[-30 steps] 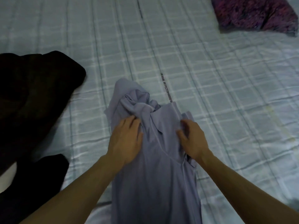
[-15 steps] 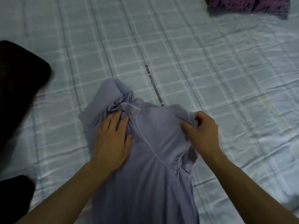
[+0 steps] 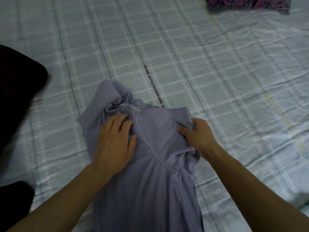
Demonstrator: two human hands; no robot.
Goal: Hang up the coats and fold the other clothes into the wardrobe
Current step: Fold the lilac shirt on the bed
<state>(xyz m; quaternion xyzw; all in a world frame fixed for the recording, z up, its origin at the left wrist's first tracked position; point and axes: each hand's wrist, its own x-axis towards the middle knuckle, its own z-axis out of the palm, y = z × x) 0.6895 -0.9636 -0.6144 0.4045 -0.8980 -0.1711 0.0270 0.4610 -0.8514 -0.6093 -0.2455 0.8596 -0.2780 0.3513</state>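
While flattening the soft lavender-grey knit garment on the pale green checked quilted bedsheet, folding its bunched top end.
With left hand flat, fingers straight, pressing the cloth near the crumpled collar area; right hand curled, pinching the garment's right top edge. Best done by keeping the left palm as anchor, pulling the pinched edge outward and smoothing the wad of folds at the top before any crease is set; thin stretchy jersey, likely to slip and re-bunch. Raised seam or cord running diagonally down the front. Garment lying lengthwise mid-bed, running toward the viewer. Dark black heavy cloth at left edge, well apart; purple-pink speckled textile at far top right. No wardrobe in view.
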